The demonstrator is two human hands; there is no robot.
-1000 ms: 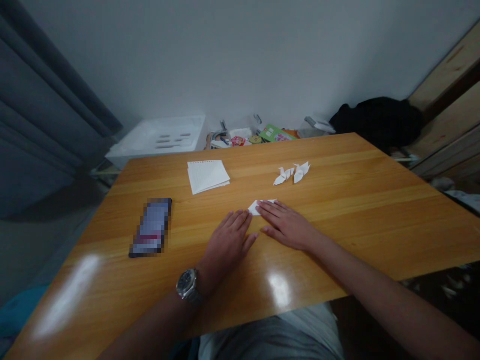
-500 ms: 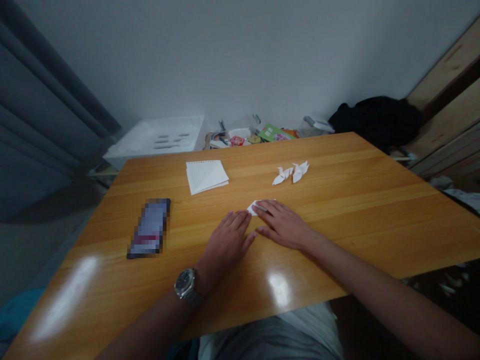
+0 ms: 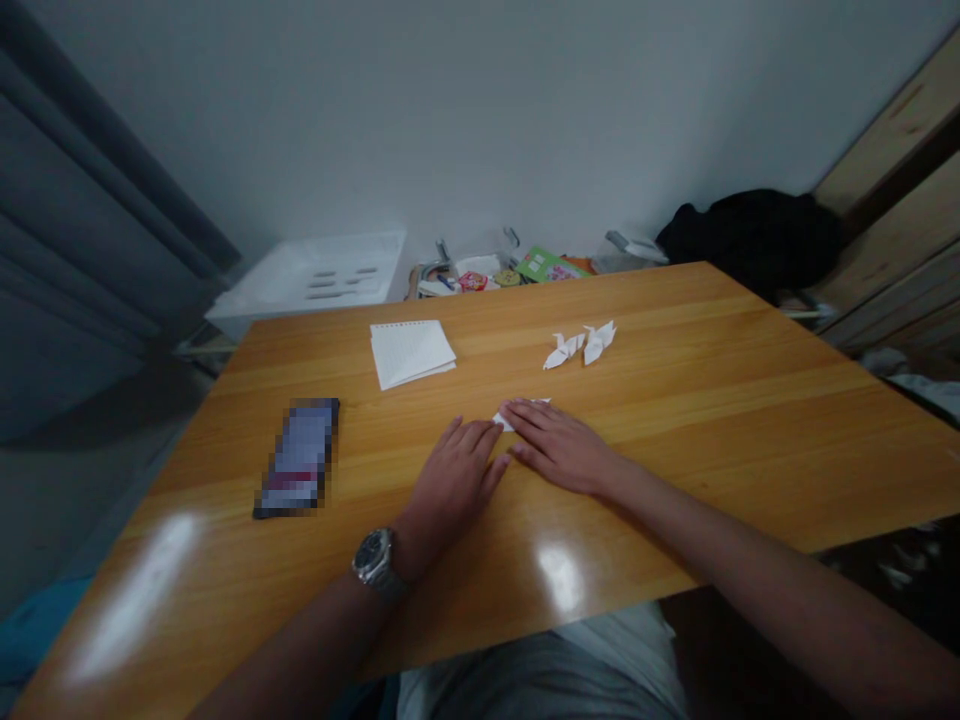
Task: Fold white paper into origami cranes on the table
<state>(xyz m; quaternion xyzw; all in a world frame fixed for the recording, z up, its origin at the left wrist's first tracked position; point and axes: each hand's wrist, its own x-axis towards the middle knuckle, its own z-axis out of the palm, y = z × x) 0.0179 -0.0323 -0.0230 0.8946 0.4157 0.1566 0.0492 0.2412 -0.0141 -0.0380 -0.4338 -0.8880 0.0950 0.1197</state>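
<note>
A small folded piece of white paper [image 3: 501,422] lies on the wooden table, mostly covered by my right hand [image 3: 559,445]. That hand rests flat on top of it, fingers stretched out to the left. My left hand [image 3: 461,465], with a watch [image 3: 373,556] on its wrist, lies flat on the table, fingertips at the paper's left corner. Its fingers are extended and the thumb points toward the right thumb. Behind the right hand stand two folded white paper cranes [image 3: 564,350], side by side.
A stack of lined paper sheets [image 3: 412,352] lies at the back left of the table [image 3: 712,400]. A phone [image 3: 300,455] with a blurred screen lies at the left. Beyond the far edge are a white plastic tray [image 3: 315,270], a green booklet [image 3: 547,266] and a black cloth item [image 3: 750,235].
My right hand's fingers have slid slightly left over the folded paper and now lie closer together, covering more of it. The left hand stays nearly in place.
</note>
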